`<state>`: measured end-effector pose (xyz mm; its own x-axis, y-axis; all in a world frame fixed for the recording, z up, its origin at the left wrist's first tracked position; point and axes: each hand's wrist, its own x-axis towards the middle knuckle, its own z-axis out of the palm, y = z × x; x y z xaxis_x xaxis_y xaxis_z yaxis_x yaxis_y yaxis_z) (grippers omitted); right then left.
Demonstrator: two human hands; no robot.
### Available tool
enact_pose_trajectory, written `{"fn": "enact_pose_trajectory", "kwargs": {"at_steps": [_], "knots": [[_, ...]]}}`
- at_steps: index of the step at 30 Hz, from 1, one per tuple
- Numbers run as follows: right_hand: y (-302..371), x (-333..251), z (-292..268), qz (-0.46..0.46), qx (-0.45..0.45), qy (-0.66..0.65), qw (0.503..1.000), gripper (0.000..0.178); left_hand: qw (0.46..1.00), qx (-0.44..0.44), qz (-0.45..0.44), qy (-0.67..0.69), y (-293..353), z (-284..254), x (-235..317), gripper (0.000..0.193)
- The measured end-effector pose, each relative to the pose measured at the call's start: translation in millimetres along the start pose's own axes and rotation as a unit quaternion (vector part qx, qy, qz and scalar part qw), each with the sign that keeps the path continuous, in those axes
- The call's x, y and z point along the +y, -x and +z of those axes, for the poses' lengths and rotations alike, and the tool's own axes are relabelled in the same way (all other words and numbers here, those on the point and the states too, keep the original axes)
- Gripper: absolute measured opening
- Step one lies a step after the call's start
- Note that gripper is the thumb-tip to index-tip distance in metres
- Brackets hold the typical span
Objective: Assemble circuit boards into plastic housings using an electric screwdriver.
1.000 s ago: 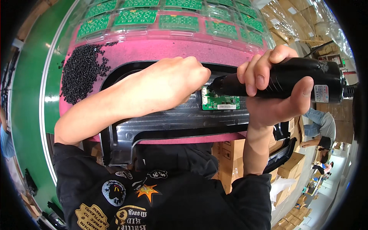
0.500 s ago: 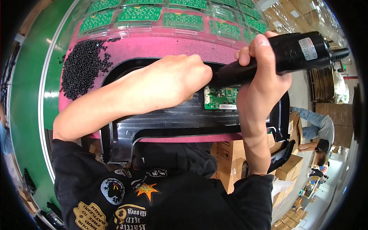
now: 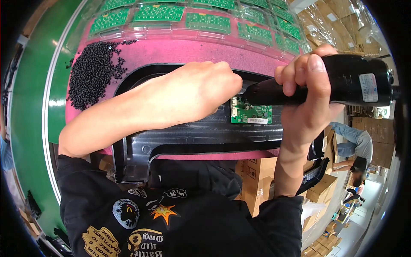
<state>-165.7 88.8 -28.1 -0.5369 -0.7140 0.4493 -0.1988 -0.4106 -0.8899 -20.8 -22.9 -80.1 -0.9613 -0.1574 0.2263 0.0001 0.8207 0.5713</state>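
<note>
Circuit board (image 3: 253,113) lies partly hidden behind the black driver (image 3: 350,80).

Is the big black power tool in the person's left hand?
No, the right hand is wrapped around the black power tool, while the left hand is curled near the tool's narrow end.

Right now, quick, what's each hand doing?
Left hand: curled, fingertips hidden; can't tell whether it holds anything.
Right hand: closed around the black handheld tool.
</note>
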Motion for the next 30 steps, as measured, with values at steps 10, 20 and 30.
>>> {"fn": "enact_pose_trajectory", "kwargs": {"at_steps": [10,20,30], "knots": [[-3.8,14.4,-11.7,-0.010,-0.116,-0.069,0.991,0.028,1.000,-0.002,-0.005,0.029,-0.4,0.1,-0.5,0.014],[-7.7,10.0,6.1,0.011,0.030,0.025,0.999,0.025,1.000,0.009,-0.006,0.009,-2.3,0.5,1.1,0.014],[-2.2,-3.8,-2.7,0.001,-0.045,-0.026,0.999,0.022,0.997,0.008,0.001,0.071,-15.0,-1.6,7.5,0.015]]}}
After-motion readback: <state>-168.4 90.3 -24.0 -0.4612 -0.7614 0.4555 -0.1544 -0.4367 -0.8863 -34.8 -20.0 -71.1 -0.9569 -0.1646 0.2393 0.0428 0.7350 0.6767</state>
